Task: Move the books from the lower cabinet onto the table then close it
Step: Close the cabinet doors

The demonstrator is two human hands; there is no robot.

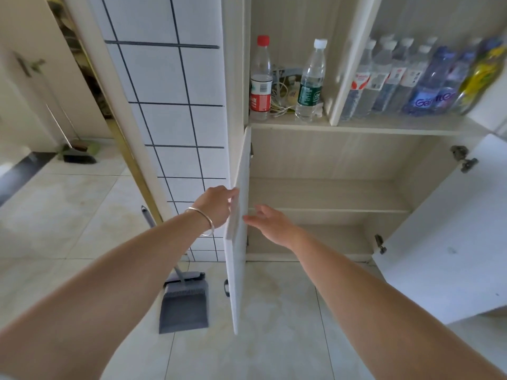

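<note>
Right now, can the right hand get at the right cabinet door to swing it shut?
Probably yes. The right hand is open and empty, and nothing stands between it and the wide-open right door; it must swing across from the left door.

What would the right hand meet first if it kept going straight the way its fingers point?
Probably the left cabinet door: the right hand has open fingers aimed left at its inner face, just short of it. The left hand is on the door's outer side. Depth is uncertain.
</note>
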